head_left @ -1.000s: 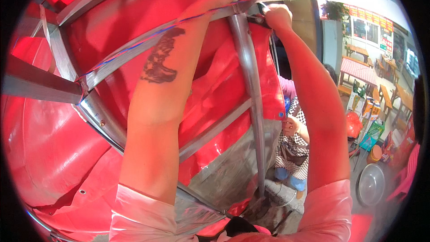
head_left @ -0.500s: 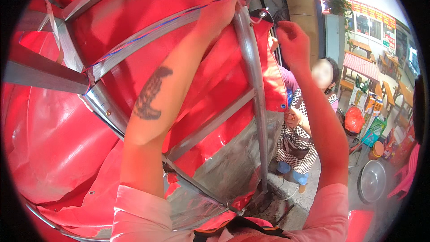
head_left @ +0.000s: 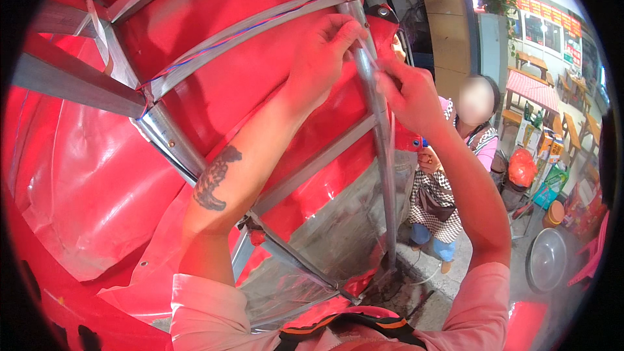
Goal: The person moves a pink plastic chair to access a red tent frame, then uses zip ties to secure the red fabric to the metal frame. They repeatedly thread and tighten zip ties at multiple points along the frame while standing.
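Metal pole point(head_left: 385, 156) crosses red tarpaulin point(head_left: 253, 58); wires point(head_left: 231, 38) above; co-worker point(head_left: 439, 205) beyond

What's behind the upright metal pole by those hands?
Behind the metal pole there is red sheeting, with greyish sheeting lower down. The strip directly behind the pole is covered, and whatever lies beyond the red sheeting cannot be seen.

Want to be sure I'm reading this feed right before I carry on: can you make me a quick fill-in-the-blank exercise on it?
1. Near the upright metal pole, the lower of the two hands is the ____ one.
2. The dark tattoo is on the ____ forearm.
3. The large tarpaulin is ____.
4. The co-worker wears a checked apron in black and ____.

Missing words: right; left; red; white.
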